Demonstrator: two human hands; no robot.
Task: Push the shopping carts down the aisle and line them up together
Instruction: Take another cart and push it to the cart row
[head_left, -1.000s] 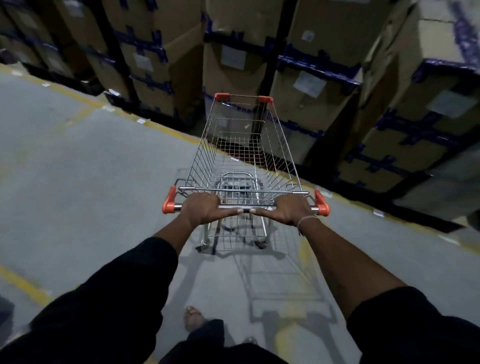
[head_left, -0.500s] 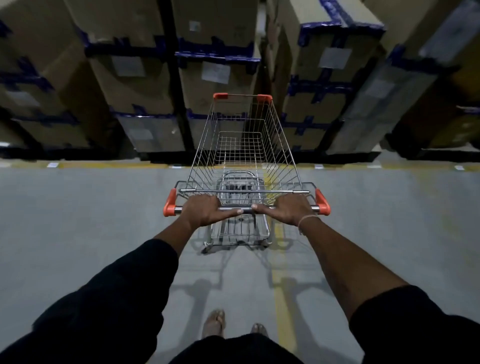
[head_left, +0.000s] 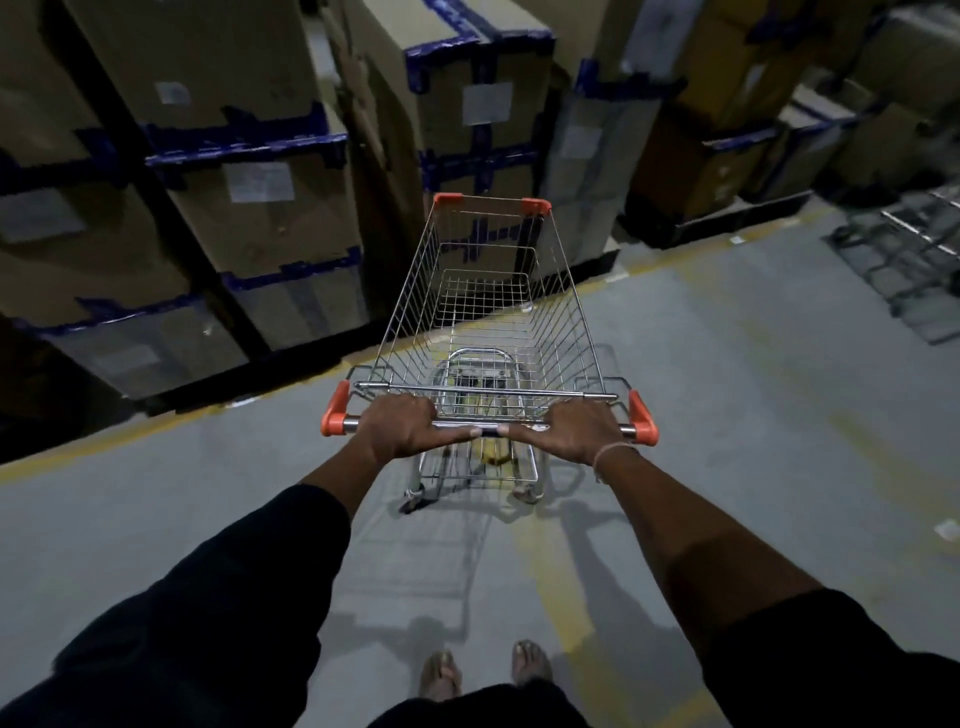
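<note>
Grey concrete floor (head_left: 156, 519) runs open to the right; stacked cardboard boxes (head_left: 249, 208) wall the far edge behind a yellow line. The wire shopping cart (head_left: 488, 322) stands centred, nose near the boxes. Left hand (head_left: 402, 426) and right hand (head_left: 579, 431) clench its handle bar (head_left: 485, 430), thumbs nearly meeting.

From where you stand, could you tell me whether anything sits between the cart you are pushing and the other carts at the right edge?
Nothing visible does. Both hands, left hand and right hand, grip the shopping cart by its handle, and bare grey floor lies between it and the blurred other carts. The stacked boxes stand ahead and left.
</note>
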